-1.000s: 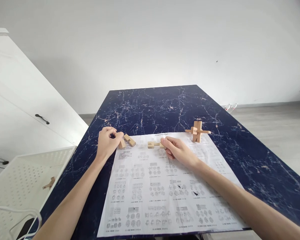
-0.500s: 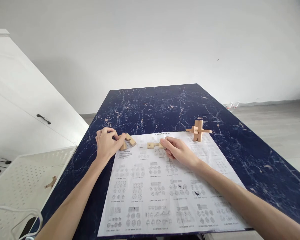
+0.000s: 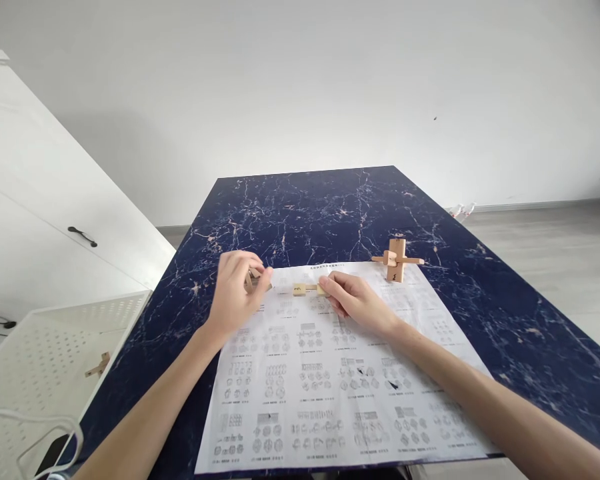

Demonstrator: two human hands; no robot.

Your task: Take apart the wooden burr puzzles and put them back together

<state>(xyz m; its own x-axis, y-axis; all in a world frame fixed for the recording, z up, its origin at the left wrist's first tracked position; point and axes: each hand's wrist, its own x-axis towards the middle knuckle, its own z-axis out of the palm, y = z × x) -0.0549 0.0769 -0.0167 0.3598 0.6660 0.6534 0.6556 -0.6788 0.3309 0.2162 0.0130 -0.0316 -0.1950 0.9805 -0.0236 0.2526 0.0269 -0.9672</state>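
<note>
A small wooden piece (image 3: pixel 255 280), seemingly light and stiff, is pinched in the left hand (image 3: pixel 237 297) above the bench (image 3: pixel 330 207), while a notched bar (image 3: pixel 307 289) is clamped endwise by the right hand (image 3: pixel 357 303).

A plain home room: blue marble-pattern table (image 3: pixel 330 207) mid-frame, white cabinet (image 3: pixel 45 220) at left, bare white wall (image 3: pixel 300 80), grey wood floor (image 3: pixel 555 247) at right.

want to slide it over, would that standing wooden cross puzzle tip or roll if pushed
The wooden cross puzzle probably tips rather than rolls: it stands upright on one narrow end. Its square bars should stop rolling. It looks stiff, small and likely light, so it may skid on the instruction sheet.
</note>
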